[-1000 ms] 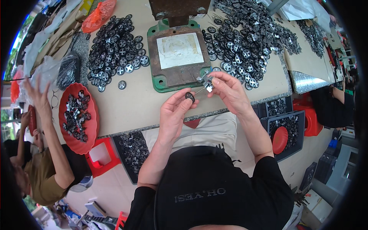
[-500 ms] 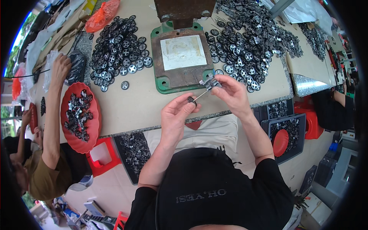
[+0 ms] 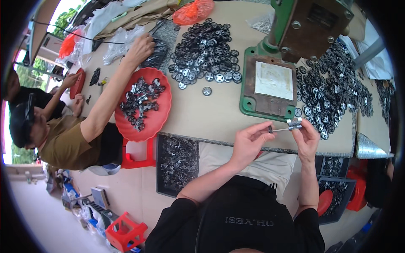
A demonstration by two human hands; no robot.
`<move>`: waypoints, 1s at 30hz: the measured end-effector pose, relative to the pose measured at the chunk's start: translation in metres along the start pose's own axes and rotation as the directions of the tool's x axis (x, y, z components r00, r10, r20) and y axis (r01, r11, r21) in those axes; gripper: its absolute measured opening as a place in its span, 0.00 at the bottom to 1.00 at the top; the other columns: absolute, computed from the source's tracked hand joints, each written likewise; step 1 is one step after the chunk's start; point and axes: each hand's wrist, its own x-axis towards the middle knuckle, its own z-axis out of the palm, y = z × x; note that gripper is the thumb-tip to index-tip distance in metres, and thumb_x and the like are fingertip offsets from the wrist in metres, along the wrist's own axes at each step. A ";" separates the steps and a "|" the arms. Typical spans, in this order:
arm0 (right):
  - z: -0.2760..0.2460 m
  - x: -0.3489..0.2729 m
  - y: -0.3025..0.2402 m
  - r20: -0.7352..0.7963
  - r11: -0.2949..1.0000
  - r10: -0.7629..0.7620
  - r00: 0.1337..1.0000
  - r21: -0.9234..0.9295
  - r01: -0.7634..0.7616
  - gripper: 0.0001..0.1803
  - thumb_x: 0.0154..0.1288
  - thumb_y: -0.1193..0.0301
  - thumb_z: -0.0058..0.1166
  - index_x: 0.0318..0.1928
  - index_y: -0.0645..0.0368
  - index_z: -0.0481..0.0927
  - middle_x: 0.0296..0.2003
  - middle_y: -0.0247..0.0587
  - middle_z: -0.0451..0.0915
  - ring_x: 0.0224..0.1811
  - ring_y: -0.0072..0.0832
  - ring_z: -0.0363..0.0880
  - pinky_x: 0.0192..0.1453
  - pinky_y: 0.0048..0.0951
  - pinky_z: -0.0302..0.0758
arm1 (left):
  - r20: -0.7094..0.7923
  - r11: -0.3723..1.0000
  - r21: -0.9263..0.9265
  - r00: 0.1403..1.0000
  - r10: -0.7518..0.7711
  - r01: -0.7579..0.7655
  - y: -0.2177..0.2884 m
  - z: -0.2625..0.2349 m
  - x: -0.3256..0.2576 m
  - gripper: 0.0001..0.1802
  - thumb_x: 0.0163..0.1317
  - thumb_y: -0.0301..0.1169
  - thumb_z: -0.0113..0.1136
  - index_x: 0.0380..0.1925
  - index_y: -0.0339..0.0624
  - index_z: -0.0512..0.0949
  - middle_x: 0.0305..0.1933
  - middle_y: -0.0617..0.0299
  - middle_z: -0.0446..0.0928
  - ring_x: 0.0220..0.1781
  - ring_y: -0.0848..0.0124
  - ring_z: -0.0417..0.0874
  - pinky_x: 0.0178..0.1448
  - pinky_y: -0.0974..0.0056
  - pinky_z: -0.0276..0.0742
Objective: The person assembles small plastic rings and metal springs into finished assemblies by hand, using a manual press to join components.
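Wheel (image 3: pixel 270 129), small, round and black, is pinched in left hand (image 3: pixel 249 142) above beige flat table (image 3: pixel 206 120), near right; right hand (image 3: pixel 307 137) grips grey-silver blocky part (image 3: pixel 294 124). Thin metal rod (image 3: pixel 281 130) between seems light, stiff; wheel's rim suits holding.

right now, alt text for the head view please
Left hand holds a small black wheel, right hand a dark part, with a thin rod between them. Wheel piles flank a green press; a red bowl of parts sits left.
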 end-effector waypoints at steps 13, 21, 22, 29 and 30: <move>0.036 0.013 -0.008 0.160 0.991 -0.074 0.984 -0.101 0.091 0.14 0.53 0.81 0.55 0.43 0.67 0.75 0.36 0.41 0.77 0.38 0.24 0.75 0.45 0.24 0.71 | -0.037 0.997 0.008 0.997 -0.072 0.073 0.013 -0.004 0.008 0.16 0.55 0.17 0.54 0.46 0.28 0.73 0.39 0.55 0.78 0.37 0.73 0.80 0.45 0.70 0.76; 0.024 0.010 -0.005 0.150 1.000 -0.001 0.989 -0.027 0.006 0.12 0.52 0.78 0.58 0.39 0.67 0.76 0.35 0.37 0.75 0.36 0.21 0.73 0.41 0.22 0.70 | 0.051 0.993 -0.055 0.993 -0.106 0.109 -0.003 -0.005 0.014 0.17 0.57 0.21 0.55 0.48 0.32 0.71 0.42 0.57 0.77 0.40 0.74 0.78 0.45 0.70 0.75; 0.022 0.010 -0.007 0.138 0.999 -0.003 0.990 -0.032 0.008 0.12 0.52 0.78 0.58 0.39 0.67 0.76 0.35 0.37 0.75 0.36 0.21 0.73 0.41 0.22 0.70 | 0.064 0.992 -0.055 0.992 -0.110 0.114 -0.001 -0.004 0.015 0.17 0.57 0.21 0.55 0.48 0.32 0.71 0.42 0.57 0.77 0.40 0.74 0.78 0.45 0.70 0.75; 0.000 0.020 -0.027 0.193 0.989 0.144 0.971 -0.062 -0.134 0.14 0.50 0.73 0.61 0.39 0.63 0.79 0.31 0.33 0.78 0.30 0.17 0.73 0.37 0.19 0.71 | 0.088 0.985 -0.068 0.985 -0.151 0.157 -0.004 -0.008 0.015 0.14 0.60 0.24 0.50 0.47 0.34 0.72 0.42 0.58 0.77 0.40 0.74 0.77 0.41 0.70 0.72; -0.014 0.031 -0.030 0.149 0.974 0.162 0.975 -0.183 -0.134 0.14 0.51 0.74 0.60 0.40 0.64 0.78 0.32 0.34 0.78 0.31 0.16 0.73 0.37 0.19 0.71 | 0.069 0.983 -0.091 0.986 -0.153 0.159 -0.004 -0.011 0.015 0.14 0.61 0.25 0.50 0.47 0.33 0.72 0.42 0.57 0.77 0.40 0.73 0.77 0.41 0.70 0.72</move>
